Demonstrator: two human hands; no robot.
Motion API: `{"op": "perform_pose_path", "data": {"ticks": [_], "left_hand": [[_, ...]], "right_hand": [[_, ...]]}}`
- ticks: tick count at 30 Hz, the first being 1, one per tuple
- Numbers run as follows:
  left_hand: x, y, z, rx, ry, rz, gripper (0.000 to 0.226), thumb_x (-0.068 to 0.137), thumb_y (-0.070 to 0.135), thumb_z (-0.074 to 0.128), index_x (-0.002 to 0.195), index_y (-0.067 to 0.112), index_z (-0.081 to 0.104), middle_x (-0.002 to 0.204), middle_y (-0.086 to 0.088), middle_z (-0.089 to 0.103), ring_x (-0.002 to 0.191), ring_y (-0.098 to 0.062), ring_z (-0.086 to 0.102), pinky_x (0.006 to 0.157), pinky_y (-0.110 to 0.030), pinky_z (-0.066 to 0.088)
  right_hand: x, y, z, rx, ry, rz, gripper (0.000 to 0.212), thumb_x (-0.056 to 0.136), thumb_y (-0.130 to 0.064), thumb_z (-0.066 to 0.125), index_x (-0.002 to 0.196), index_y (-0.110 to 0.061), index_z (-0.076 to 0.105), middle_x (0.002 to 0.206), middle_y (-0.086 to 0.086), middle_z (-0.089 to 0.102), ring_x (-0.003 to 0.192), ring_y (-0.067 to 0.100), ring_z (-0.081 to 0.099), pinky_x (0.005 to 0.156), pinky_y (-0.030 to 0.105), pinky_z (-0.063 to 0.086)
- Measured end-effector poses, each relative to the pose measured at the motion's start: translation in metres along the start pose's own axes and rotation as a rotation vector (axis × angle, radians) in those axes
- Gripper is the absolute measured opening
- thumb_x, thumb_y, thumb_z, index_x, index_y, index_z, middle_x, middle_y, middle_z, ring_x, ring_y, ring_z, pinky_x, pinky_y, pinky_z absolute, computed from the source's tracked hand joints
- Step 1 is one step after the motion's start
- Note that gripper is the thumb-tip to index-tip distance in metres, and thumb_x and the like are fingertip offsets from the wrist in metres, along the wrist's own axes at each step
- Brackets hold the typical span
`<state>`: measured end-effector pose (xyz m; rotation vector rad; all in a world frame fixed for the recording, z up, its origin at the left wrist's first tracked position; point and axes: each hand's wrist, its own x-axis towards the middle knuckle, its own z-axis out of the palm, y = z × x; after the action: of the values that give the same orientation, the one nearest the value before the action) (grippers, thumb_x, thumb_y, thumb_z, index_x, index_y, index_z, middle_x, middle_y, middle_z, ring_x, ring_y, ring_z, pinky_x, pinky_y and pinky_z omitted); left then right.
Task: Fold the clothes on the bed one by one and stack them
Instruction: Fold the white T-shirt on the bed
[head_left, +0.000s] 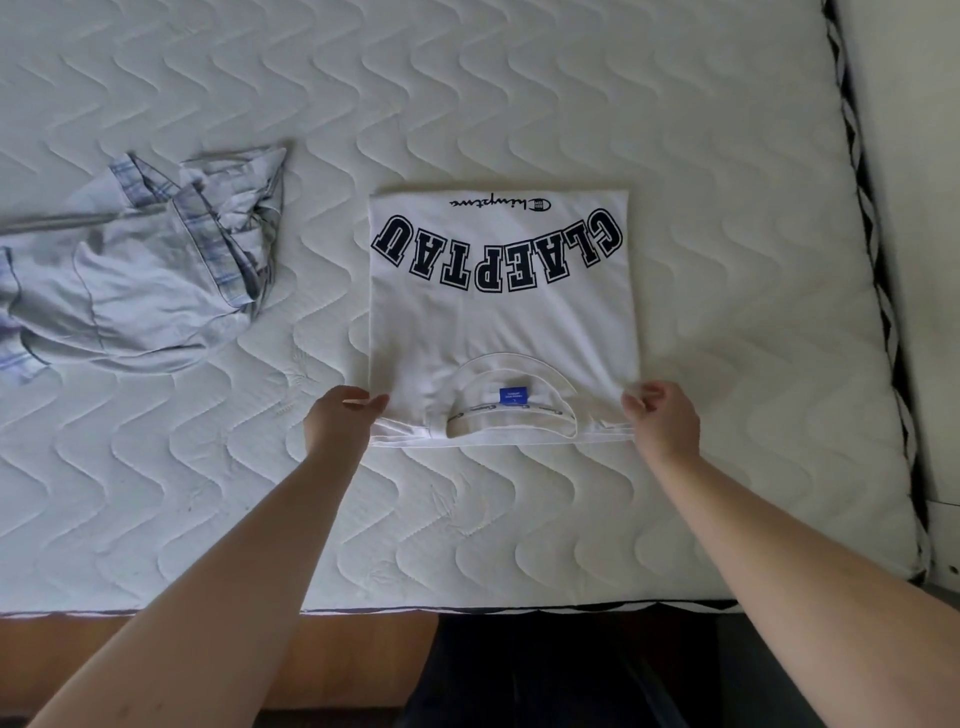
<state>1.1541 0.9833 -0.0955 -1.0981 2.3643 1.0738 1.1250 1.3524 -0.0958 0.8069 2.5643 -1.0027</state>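
A white T-shirt (498, 317) with dark block lettering lies folded into a rectangle in the middle of the bed, collar and blue label toward me. My left hand (340, 421) pinches its near left corner. My right hand (660, 415) pinches its near right corner. A crumpled light blue garment with plaid trim (140, 270) lies unfolded at the left.
The quilted white mattress (519, 530) has a black-and-white edge band on the right (878, 291). Its near edge meets a wooden bed frame (363, 660). Bare mattress lies behind and to the right of the T-shirt.
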Motion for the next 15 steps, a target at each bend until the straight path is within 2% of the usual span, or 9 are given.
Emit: {"op": "perform_pose_path", "data": {"ticks": [4,6,8,9,11,13,15], "left_hand": [[0.004,-0.008,0.003,-0.075,-0.066,-0.016,0.031,0.076,0.037,0.083,0.096,0.019,0.068,0.085,0.004,0.071,0.086,-0.021,0.068,0.078,-0.033,0.055],[0.005,-0.011,0.006,-0.177,-0.123,-0.039,0.031,0.078,0.030,0.083,0.100,0.014,0.068,0.089,-0.002,0.073,0.087,-0.024,0.071,0.084,-0.039,0.058],[0.006,-0.012,0.007,-0.163,-0.134,-0.040,0.031,0.083,0.026,0.078,0.107,0.009,0.067,0.090,-0.004,0.072,0.082,-0.023,0.071,0.084,-0.043,0.059],[0.005,-0.012,0.008,-0.175,-0.134,-0.048,0.029,0.086,0.024,0.075,0.109,0.007,0.066,0.088,-0.004,0.072,0.078,-0.021,0.071,0.081,-0.042,0.060],[0.004,-0.014,0.007,-0.308,-0.185,-0.117,0.027,0.091,0.019,0.069,0.112,0.004,0.062,0.089,-0.005,0.071,0.071,-0.016,0.072,0.067,-0.031,0.060],[0.001,-0.015,0.007,-0.460,-0.279,-0.235,0.020,0.095,0.018,0.065,0.111,0.009,0.059,0.090,-0.008,0.071,0.067,-0.012,0.073,0.055,-0.021,0.056],[0.000,-0.014,0.009,-0.357,-0.302,-0.238,0.014,0.096,0.021,0.063,0.104,0.010,0.060,0.082,-0.010,0.073,0.064,-0.013,0.073,0.051,-0.024,0.056]], "right_hand": [[0.008,-0.001,-0.001,-0.127,-0.102,0.028,0.024,0.086,-0.028,0.065,0.093,-0.005,0.067,0.079,0.005,0.062,0.076,0.024,0.054,0.055,0.027,0.031],[0.014,0.000,-0.004,-0.156,-0.108,0.030,0.019,0.087,-0.026,0.064,0.088,-0.007,0.068,0.075,0.003,0.061,0.073,0.022,0.052,0.056,0.029,0.029],[0.018,0.003,-0.008,-0.098,-0.143,0.044,0.016,0.090,-0.025,0.064,0.086,-0.010,0.069,0.077,0.005,0.065,0.070,0.020,0.058,0.061,0.027,0.034],[0.020,0.006,-0.009,0.008,-0.181,0.084,0.015,0.092,-0.024,0.064,0.087,-0.011,0.069,0.077,0.006,0.066,0.066,0.016,0.061,0.060,0.027,0.038],[0.019,0.011,-0.013,0.228,-0.254,0.204,0.012,0.093,-0.023,0.064,0.095,-0.012,0.069,0.074,0.004,0.064,0.056,0.005,0.059,0.053,0.023,0.041],[0.018,0.017,-0.015,0.254,-0.269,0.236,0.015,0.094,-0.023,0.064,0.101,-0.012,0.068,0.069,0.001,0.060,0.048,-0.001,0.056,0.045,0.016,0.040],[0.019,0.017,-0.013,0.163,-0.216,0.187,0.016,0.093,-0.026,0.065,0.096,-0.011,0.069,0.066,0.002,0.061,0.043,-0.002,0.057,0.043,0.017,0.038]]}}
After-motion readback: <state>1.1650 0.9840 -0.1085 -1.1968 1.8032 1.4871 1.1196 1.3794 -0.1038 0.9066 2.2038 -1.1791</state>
